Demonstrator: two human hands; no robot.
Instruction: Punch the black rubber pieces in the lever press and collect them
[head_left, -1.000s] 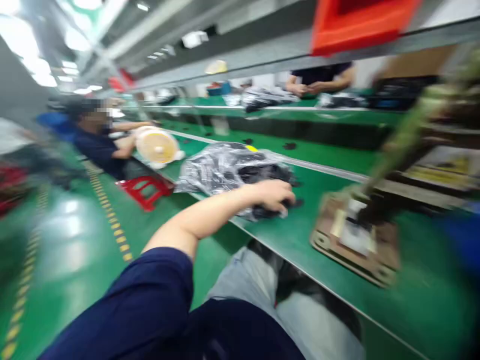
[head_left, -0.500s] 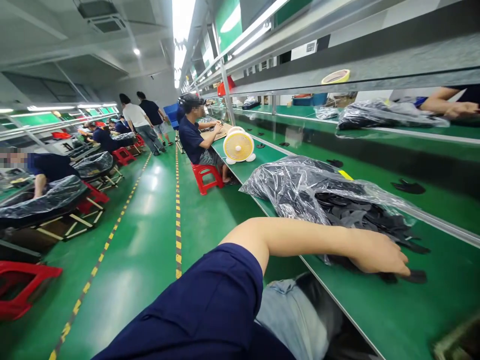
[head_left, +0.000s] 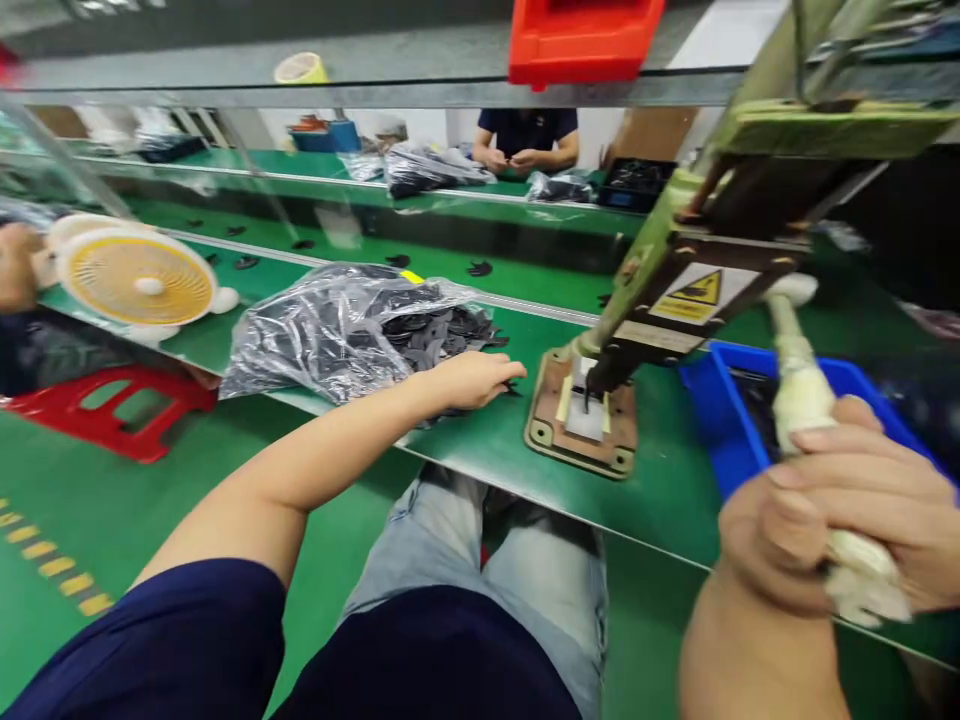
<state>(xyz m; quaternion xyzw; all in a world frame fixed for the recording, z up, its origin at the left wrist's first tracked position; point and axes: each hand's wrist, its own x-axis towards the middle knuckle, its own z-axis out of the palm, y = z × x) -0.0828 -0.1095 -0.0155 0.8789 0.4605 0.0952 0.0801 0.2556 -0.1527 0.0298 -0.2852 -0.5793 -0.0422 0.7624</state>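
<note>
My left hand [head_left: 480,380] is over the bench at the mouth of a clear plastic bag [head_left: 307,330] full of flat black pieces [head_left: 442,335]. Its fingers are pinched together on a black piece [head_left: 514,390], of which only a little shows under the fingertips. My right hand [head_left: 862,500] is wrapped round the lever handle [head_left: 806,400] of a green hand press, a pale grip covered in wrapping. The press [head_left: 675,270] stands between my hands, its base plate [head_left: 540,435] on the bench and a small metal fixture [head_left: 586,415] under its head.
A blue bin [head_left: 709,400] with dark pieces stands right of the press. To the left are a yellow and white fan [head_left: 139,280] and a red stool [head_left: 112,405]. Black pieces [head_left: 480,268] lie on the green belt beyond. Across it sits a co-worker [head_left: 529,140]. A red bin [head_left: 585,40] hangs overhead.
My view has swung from the aisle on the left round to the bench in front. The press, blue bin and my right hand on the lever have come into sight. My left hand stays by the bag.
</note>
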